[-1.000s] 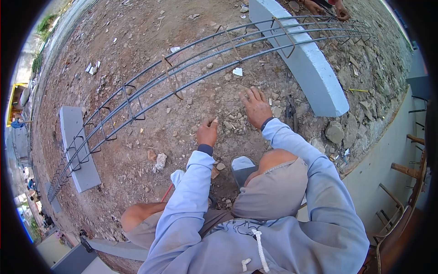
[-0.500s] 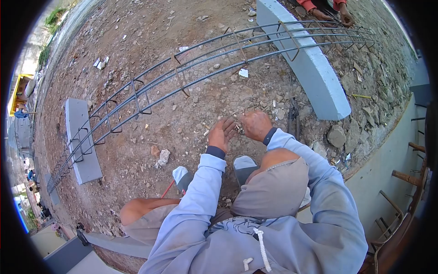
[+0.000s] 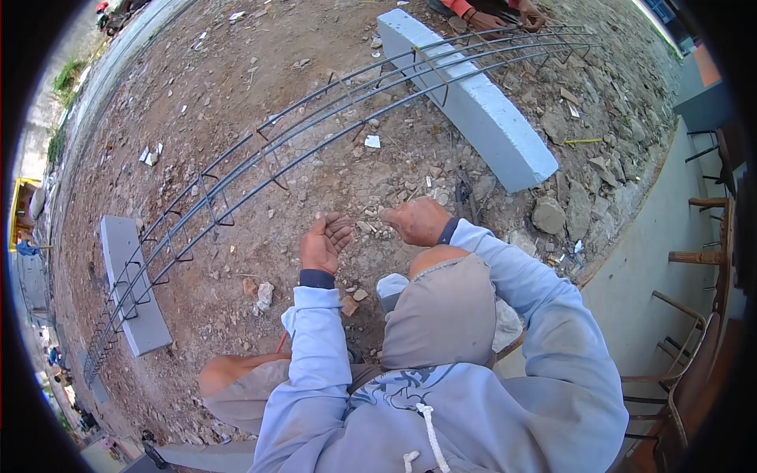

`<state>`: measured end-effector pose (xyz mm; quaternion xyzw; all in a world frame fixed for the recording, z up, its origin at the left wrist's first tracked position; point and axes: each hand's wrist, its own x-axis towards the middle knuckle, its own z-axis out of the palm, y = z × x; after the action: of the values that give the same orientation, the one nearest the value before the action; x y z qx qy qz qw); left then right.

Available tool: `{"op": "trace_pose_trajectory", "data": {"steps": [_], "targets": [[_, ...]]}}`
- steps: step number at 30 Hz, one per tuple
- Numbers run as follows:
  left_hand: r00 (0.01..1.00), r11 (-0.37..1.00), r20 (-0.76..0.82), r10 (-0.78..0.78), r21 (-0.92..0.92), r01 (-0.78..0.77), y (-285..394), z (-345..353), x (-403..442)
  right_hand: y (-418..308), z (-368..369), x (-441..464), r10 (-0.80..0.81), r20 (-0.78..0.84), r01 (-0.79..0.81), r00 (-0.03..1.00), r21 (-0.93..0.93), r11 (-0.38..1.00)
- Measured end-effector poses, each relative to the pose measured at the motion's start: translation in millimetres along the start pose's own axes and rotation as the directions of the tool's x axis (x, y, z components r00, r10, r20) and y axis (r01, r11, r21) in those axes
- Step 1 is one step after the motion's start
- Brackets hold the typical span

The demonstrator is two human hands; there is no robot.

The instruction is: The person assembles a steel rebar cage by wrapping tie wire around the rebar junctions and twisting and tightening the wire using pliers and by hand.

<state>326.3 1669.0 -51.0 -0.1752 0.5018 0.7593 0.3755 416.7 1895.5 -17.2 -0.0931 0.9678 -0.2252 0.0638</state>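
My left hand [image 3: 325, 243] is held above the dirt with the palm partly turned up and the fingers apart; I see nothing in it. To its right, my right hand [image 3: 422, 221] has its fingers curled and pinched together, pointing at the left hand. Whether something small is between those fingertips I cannot make out. Beyond both hands stretches a long rebar cage [image 3: 272, 146] with square stirrups, lying across two grey blocks, one at the right [image 3: 473, 102] and one at the left [image 3: 136, 288]. A dark long-handled tool [image 3: 467, 199] lies on the ground just past my right hand.
At the far end of the cage another person's hands [image 3: 505, 21] are at the bars. Loose stones [image 3: 550, 214] and rubble cover the ground on the right. Chairs [image 3: 698, 258] stand along the right edge. Small stones [image 3: 264, 296] lie left of my left sleeve.
My hands were close together and are now farther apart, the left one having moved left with its fingers spread. The view has shifted, so the cage and right block appear farther left.
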Motion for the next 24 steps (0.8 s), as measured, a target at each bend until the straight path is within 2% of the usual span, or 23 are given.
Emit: {"op": "trace_pose_trajectory", "data": {"steps": [3, 7, 11, 12, 14, 15, 16, 18, 20, 21, 23, 24], "targets": [[0.998, 0.998, -0.035, 0.044, 0.036, -0.042, 1.4, 1.4, 2.5, -2.9, -22.2, 2.3, -0.001, 0.088, 0.01, 0.996, -0.105, 0.994], [0.993, 0.993, 0.009, 0.113, 0.039, -0.114, 10.5, 12.8, -6.5, 3.6, -23.6, 4.5, -0.018, -0.031, 0.016, 0.999, -0.06, 0.998], [0.991, 0.991, -0.014, 0.131, -0.017, -0.131, 18.0, -11.2, -10.0, 7.1, -12.9, -3.6, -0.126, -0.195, 0.144, 0.973, 0.08, 0.986], [0.992, 0.991, -0.009, 0.125, -0.04, -0.125, 18.3, -13.8, -5.1, 7.6, -18.2, -6.5, -0.089, -0.097, 0.095, 0.991, 0.055, 0.994], [0.986, 0.982, -0.044, 0.162, -0.087, -0.165, 18.7, -29.5, 2.4, 25.3, -6.8, -15.6, -0.065, -0.082, 0.055, 0.995, -0.113, 0.992], [0.98, 0.983, -0.115, 0.163, -0.062, -0.17, 18.7, -38.4, 4.3, 33.7, -2.5, -21.7, 0.052, -0.079, -0.059, 0.996, -0.096, 0.994], [0.98, 0.986, -0.122, 0.159, -0.035, -0.165, 20.2, -45.4, 7.5, 39.6, -2.7, -27.9, 0.169, -0.081, -0.176, 0.982, -0.082, 0.981], [0.973, 0.988, -0.177, 0.151, -0.012, -0.155, 16.5, -44.9, 13.8, 39.1, -5.9, -35.1, 0.361, -0.011, -0.358, 0.932, 0.099, 0.928], [0.955, 0.986, -0.253, 0.151, -0.034, -0.165, 7.4, -42.1, 23.0, 28.1, -6.0, -45.0, 0.353, -0.039, -0.351, 0.935, 0.053, 0.935], [0.937, 0.983, -0.315, 0.153, -0.045, -0.176, 4.5, -41.7, 25.5, 27.2, -3.5, -48.8, 0.332, 0.014, -0.333, 0.943, 0.052, 0.942], [0.905, 0.974, -0.361, 0.224, 0.064, -0.216, -2.5, -53.3, 32.2, 32.7, 2.8, -51.5, 0.277, 0.125, -0.285, 0.953, 0.057, 0.957], [0.883, 0.965, -0.388, 0.263, 0.115, -0.237, -4.4, -58.5, 37.0, 39.1, 8.4, -53.7, 0.176, 0.142, -0.191, 0.974, 0.102, 0.976]]}}
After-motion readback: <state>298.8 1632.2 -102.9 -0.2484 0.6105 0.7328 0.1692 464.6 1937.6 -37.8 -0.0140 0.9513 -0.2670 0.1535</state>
